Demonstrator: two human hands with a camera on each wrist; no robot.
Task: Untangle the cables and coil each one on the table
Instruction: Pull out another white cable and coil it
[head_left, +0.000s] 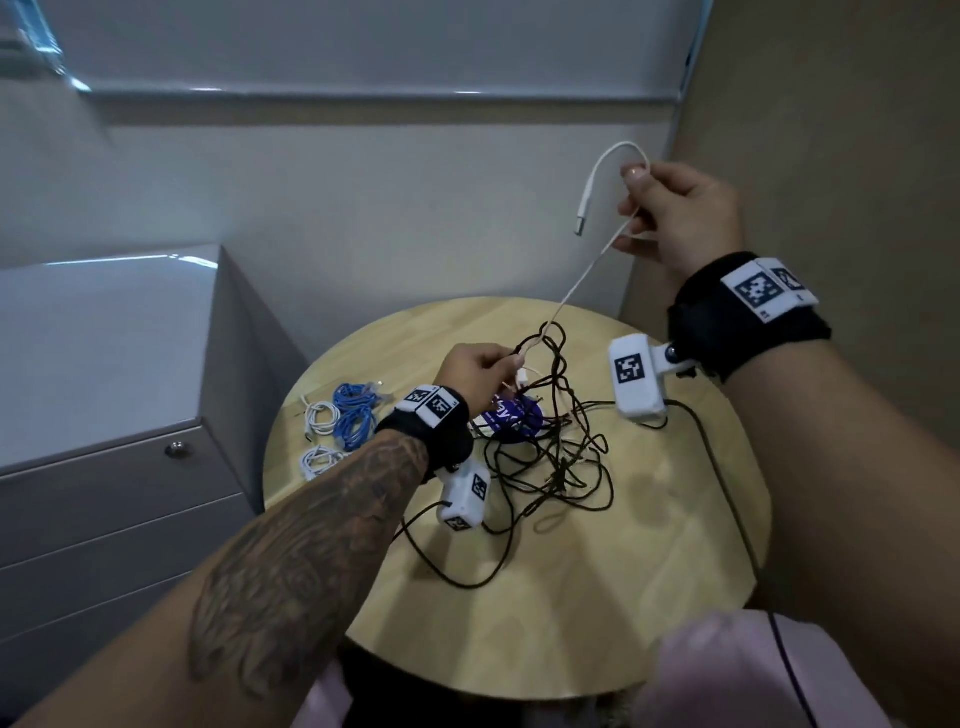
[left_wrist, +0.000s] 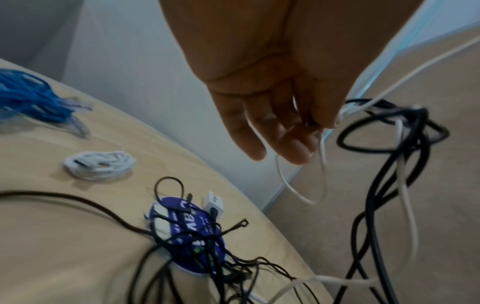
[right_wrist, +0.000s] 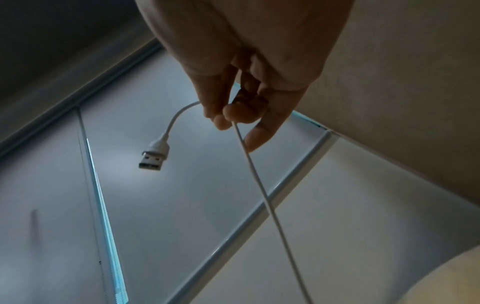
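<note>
Right hand (head_left: 680, 218) raised above the table (head_left: 649, 519), pinching the white cable (head_left: 582, 278) near its USB plug (right_wrist: 153, 160), which dangles free. Left hand (head_left: 475, 371) low over the table, fingers pinching the same cable where it enters the black tangle (head_left: 556, 447). Blue coils (head_left: 356, 415) and white coils (head_left: 322, 418) lie at the table's left edge.

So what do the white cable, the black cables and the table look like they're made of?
White cable: smooth, plastic-looking jacket with a slight sheen; its plug has a moulded white collar and a bare metal shell. Black cables: matt, faintly textured, possibly braided, though too thin to tell. Table: pale wood or wood-look laminate with faint plank seams and a satin surface.
</note>
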